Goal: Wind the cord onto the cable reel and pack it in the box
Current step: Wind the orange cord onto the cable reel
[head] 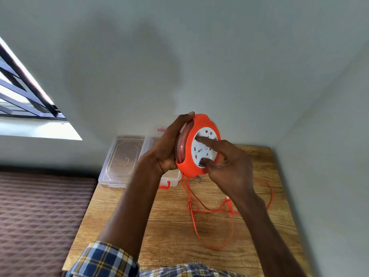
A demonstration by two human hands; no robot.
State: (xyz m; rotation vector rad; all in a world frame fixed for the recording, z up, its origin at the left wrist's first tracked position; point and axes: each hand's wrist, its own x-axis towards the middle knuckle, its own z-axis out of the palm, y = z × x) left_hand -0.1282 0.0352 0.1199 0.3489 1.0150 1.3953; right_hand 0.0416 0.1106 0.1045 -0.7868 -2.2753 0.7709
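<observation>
My left hand (166,148) grips the reel (197,145) above the table (171,226), my right hand's (229,164) fingers (201,139) press its white face, cord (199,214) trailing loose below.

readable text: none | cable reel (196,145) – white socket face shows only red and dark marks, too blurred to read as letters or numbers | box (127,160) left of the reel – clear lid bears a raised outline, no legible label | no brand or sign made out elsewhere
</observation>
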